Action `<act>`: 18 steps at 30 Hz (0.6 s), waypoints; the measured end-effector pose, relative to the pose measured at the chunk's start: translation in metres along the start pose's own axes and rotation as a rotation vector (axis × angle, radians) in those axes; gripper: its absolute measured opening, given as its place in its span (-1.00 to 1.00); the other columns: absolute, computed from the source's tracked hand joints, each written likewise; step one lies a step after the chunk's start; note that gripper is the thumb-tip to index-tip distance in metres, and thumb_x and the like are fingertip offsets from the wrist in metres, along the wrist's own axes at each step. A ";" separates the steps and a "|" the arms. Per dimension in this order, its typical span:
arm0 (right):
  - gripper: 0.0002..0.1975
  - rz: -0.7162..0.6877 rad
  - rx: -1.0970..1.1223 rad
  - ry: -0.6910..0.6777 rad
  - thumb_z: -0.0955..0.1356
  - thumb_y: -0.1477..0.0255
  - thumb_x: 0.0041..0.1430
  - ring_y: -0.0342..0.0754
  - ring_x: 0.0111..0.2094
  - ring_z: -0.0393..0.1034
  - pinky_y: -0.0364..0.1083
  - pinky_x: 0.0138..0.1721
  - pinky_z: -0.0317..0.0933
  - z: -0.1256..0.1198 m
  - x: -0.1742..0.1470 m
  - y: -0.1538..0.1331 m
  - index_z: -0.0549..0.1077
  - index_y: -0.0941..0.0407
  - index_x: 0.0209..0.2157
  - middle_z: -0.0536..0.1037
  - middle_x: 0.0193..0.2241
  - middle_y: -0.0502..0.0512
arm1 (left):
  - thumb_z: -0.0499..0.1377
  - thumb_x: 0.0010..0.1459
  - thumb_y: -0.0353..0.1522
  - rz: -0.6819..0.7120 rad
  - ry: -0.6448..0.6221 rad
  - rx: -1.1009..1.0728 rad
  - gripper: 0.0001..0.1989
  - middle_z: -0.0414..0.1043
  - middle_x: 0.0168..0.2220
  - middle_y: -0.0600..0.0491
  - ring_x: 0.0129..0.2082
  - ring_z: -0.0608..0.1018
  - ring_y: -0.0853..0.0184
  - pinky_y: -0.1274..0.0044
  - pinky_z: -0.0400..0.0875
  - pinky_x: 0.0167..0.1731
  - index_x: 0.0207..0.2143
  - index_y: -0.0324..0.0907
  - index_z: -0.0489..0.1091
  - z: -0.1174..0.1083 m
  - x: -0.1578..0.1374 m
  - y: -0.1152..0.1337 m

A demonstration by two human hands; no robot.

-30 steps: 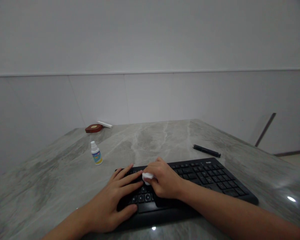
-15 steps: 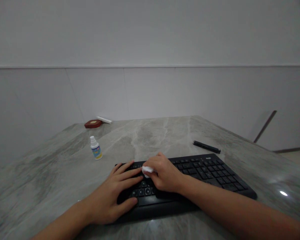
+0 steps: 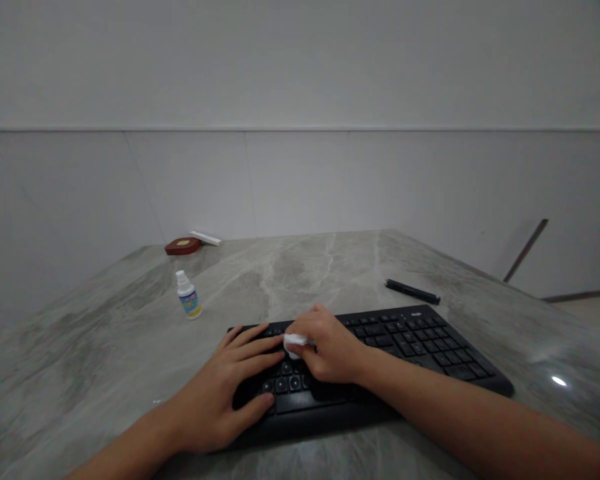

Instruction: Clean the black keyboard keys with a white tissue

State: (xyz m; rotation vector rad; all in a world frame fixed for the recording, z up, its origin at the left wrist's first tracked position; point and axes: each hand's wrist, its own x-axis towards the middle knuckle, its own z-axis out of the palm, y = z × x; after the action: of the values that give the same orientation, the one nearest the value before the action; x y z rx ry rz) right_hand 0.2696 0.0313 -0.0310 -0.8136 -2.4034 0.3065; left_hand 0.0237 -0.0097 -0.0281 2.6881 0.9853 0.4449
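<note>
Keyboard point(image 3: 393, 335), wide and flat, in dull black

Office-like: kbd point(image 3: 330, 403) on tbl point(image 3: 300, 273)

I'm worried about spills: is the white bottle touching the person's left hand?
Apart. The head view shows grey tabletop between the white bottle and the left hand, which lies over the keyboard.

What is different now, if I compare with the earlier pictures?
Only the view has shifted: the whole scene sits slightly higher in the picture. Nothing was taken hold of or let go. The right hand still pinches the white wad over the keyboard, the left hand still lies spread on its left part, and the small bottle and the black pen-shaped item stay in place.
</note>
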 end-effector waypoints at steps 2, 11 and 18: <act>-0.91 -0.011 0.004 -0.008 0.35 0.60 0.09 -0.05 -0.35 0.44 -0.04 -0.23 0.03 0.000 -0.001 0.000 0.46 0.13 -0.43 0.60 -0.43 0.02 | 0.19 0.26 -0.33 0.000 0.004 0.005 -0.41 0.18 0.34 0.02 0.37 0.12 -0.11 -0.19 -0.10 0.25 0.31 0.10 0.19 0.001 -0.001 -0.001; -0.92 -0.031 -0.019 0.031 0.33 0.55 0.10 -0.04 -0.34 0.45 -0.03 -0.24 0.04 0.003 -0.002 -0.001 0.47 0.13 -0.36 0.61 -0.40 0.03 | 0.16 0.27 -0.34 -0.008 0.084 -0.011 -0.52 0.30 0.27 0.02 0.32 0.24 -0.03 -0.10 0.01 0.27 0.23 0.08 0.31 0.009 0.003 -0.009; -0.92 -0.007 -0.080 0.060 0.32 0.52 0.11 -0.03 -0.34 0.45 -0.02 -0.24 0.03 0.004 -0.004 0.000 0.46 0.12 -0.36 0.60 -0.39 0.05 | 0.13 0.25 -0.43 0.057 0.139 0.029 -0.49 0.38 0.22 0.02 0.32 0.25 0.00 -0.10 0.04 0.26 0.23 0.09 0.30 0.008 0.002 -0.004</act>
State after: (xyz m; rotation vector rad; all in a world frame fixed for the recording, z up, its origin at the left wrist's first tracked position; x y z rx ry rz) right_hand 0.2700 0.0289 -0.0355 -0.8382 -2.3746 0.1810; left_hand 0.0256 -0.0066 -0.0369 2.7478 0.9598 0.6413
